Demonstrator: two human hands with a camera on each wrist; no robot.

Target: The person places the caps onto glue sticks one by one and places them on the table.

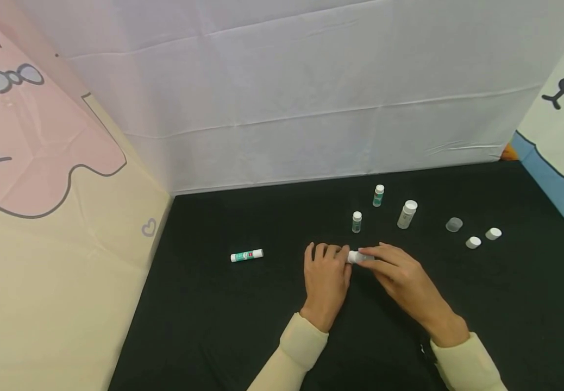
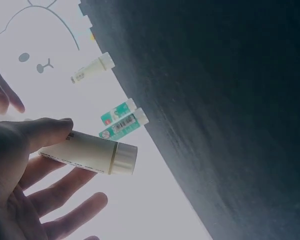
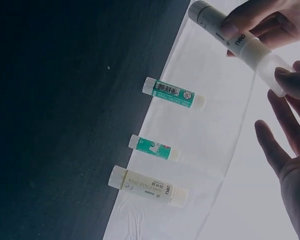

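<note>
A white glue stick (image 3: 225,30) lettered "deli" lies sideways between both hands, low over the black table. My left hand (image 1: 327,274) grips its body, thumb along one side and fingers beneath, as the left wrist view shows. At the other end, my right hand (image 1: 401,277) pinches a translucent cap (image 3: 271,72) with thumb and fingers; the cap sits over the stick's white end (image 1: 353,257). Just beyond the hands stand a small green glue stick (image 1: 356,222), another green one (image 1: 378,196) and a larger white glue stick (image 1: 406,215).
To the right on the black cloth (image 1: 521,304) lie a translucent cap (image 1: 454,224) and two white caps (image 1: 473,242). A green-and-white glue stick (image 1: 246,255) lies on its side at the left. White fabric (image 1: 282,108) hangs behind the table, with printed cloth at both sides.
</note>
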